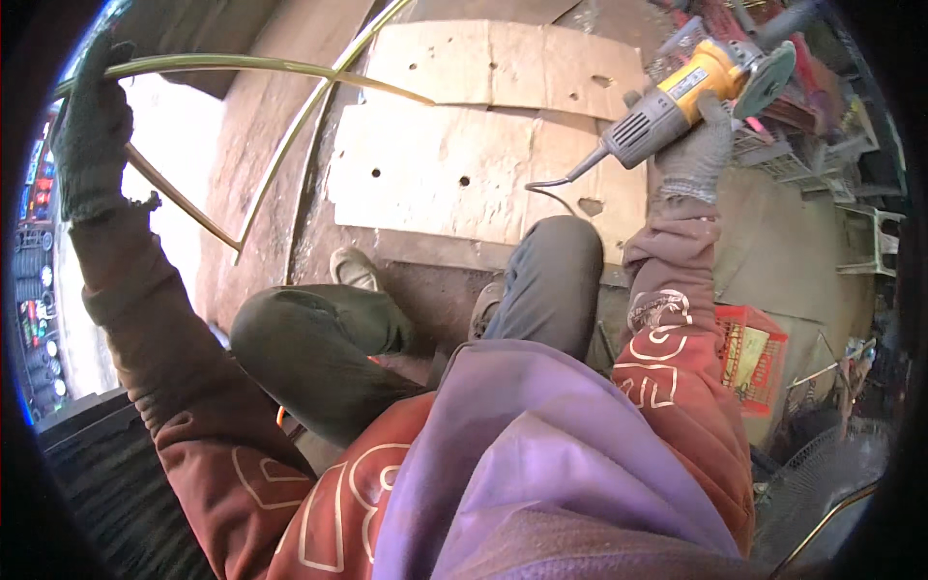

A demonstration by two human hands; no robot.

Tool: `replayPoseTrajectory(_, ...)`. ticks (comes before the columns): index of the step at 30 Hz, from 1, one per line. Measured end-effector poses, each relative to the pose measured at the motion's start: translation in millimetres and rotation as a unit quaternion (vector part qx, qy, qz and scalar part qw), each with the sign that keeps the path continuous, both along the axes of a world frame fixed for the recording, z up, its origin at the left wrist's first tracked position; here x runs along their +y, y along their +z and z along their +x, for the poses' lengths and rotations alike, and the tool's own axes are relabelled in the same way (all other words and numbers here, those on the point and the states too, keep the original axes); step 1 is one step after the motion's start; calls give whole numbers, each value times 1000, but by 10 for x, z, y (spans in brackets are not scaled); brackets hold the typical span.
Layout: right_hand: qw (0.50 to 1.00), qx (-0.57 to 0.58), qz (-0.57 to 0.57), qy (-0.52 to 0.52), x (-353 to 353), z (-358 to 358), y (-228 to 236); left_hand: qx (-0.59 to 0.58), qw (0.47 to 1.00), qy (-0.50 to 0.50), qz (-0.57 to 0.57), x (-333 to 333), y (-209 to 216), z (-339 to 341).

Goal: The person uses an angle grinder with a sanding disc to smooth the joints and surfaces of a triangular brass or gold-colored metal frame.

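A: Reaching up and out to the far side, the left hand [92, 126], in a dark knit glove, has its grip curled round a thin greenish metal rod [242, 66]; the arm is nearly straight, its rust-red sleeve running down to the shoulder.

B: And the rod itself?

A: It belongs to a welded frame of thin bars [290, 145]; one bar curves off toward the cardboard, another slants down to a corner near the knee. The frame stands off the floor, held only at that hand.

B: The other arm?

A: Bent at the elbow and raised. The right hand [696, 145], in a grey knit glove, has its grip pressed round the grey body of an angle grinder [691, 92] with a yellow housing; the disc end points up and away from the person, well apart from the frame. Its cord [561, 182] loops down toward the right knee.

B: What lies beneath?

A: No desk; the person crouches on a brown concrete floor [261, 145], knees drawn up in dark trousers, one shoe [353, 268] showing. Flattened cardboard sheets [464, 164], pierced with small holes, cover the floor ahead.

B: Any containers?

A: A red plastic crate [754, 353] sits by the right elbow; a yellowish flat object lies in it, though I cannot tell what. Beyond the grinder there are wire baskets and metal clutter [793, 145], too jumbled to sort. A fan's wire guard [822, 474] shows at lower right.
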State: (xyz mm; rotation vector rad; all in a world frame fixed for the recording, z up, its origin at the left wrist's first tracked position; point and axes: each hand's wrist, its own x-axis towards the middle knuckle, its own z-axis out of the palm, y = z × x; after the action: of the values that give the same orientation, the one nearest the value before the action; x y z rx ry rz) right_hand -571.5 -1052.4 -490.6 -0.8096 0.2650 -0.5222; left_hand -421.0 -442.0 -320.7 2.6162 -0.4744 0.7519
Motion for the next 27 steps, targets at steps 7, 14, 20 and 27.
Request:
replayPoseTrajectory(7, 983, 17, -109, 149, -749, -965, 582, 102, 747, -84, -651, -814, 193, -280)
replayPoseTrajectory(14, 947, -96, -209, -225, -1676, -1206, 662, 169, 661, -145, -717, -1173, -351, -163)
replayPoseTrajectory(20, 579, -55, -574, -576, -1851, -1331, 1502, 145, 645, -84, -746, -1523, -334, -613)
replayPoseTrajectory(27, 488, 289, -775, -279, -1933, -2273, 1782, 240, 614, -125, -741, -1316, -1055, -652)
